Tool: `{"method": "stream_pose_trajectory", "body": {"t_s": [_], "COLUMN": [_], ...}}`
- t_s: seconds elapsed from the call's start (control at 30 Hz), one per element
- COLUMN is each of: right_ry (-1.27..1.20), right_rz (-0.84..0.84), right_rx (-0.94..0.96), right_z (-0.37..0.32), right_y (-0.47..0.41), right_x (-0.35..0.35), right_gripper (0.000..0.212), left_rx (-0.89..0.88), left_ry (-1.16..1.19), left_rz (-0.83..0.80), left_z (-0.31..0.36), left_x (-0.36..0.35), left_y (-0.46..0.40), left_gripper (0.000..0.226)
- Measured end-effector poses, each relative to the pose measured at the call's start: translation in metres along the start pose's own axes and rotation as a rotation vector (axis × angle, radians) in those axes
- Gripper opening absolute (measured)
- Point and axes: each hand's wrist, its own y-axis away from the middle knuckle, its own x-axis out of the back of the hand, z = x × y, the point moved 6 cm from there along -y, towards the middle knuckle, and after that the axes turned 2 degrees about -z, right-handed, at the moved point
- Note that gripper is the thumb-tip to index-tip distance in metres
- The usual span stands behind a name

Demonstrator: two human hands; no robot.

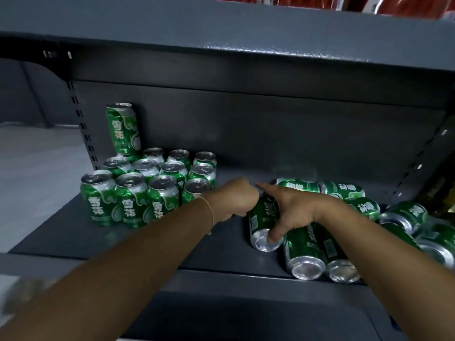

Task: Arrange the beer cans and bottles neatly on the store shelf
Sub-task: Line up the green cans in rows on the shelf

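Note:
Several green beer cans (133, 195) stand upright in rows at the left of the dark grey shelf (73, 239), and one more can (123, 129) sits stacked on top at the back. At the right lies a heap of green cans (305, 252) on their sides. My right hand (288, 207) grips one lying can (261, 222) at the heap's left edge, thumb on its silver bottom, index finger stretched out. My left hand (234, 198) hovers just left of that can with its fingers curled under; whether it touches the can is hidden.
The shelf above (246, 33) overhangs close over the cans and carries red packages (406, 3). A perforated upright (81, 124) bounds the shelf at the left, another at the right. Bare shelf floor lies between the upright rows and the heap.

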Motion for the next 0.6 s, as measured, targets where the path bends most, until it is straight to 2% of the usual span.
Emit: {"method": "stream_pose_trajectory", "body": {"t_s": [0.33, 0.6], "right_ry": [-0.133, -0.233], "right_rz": [0.08, 0.274], "right_rx": [0.055, 0.133], "right_z": [-0.002, -0.014], "right_y": [-0.005, 0.005], "right_x": [-0.001, 0.033], "right_gripper": [0.14, 0.138], "left_rx": [0.047, 0.005], "left_ry": [0.011, 0.106], "left_rz": [-0.014, -0.037], "left_z": [-0.005, 0.009], "left_x": [-0.001, 0.005], "left_y": [0.001, 0.007], "left_gripper": [0.013, 0.013]}}
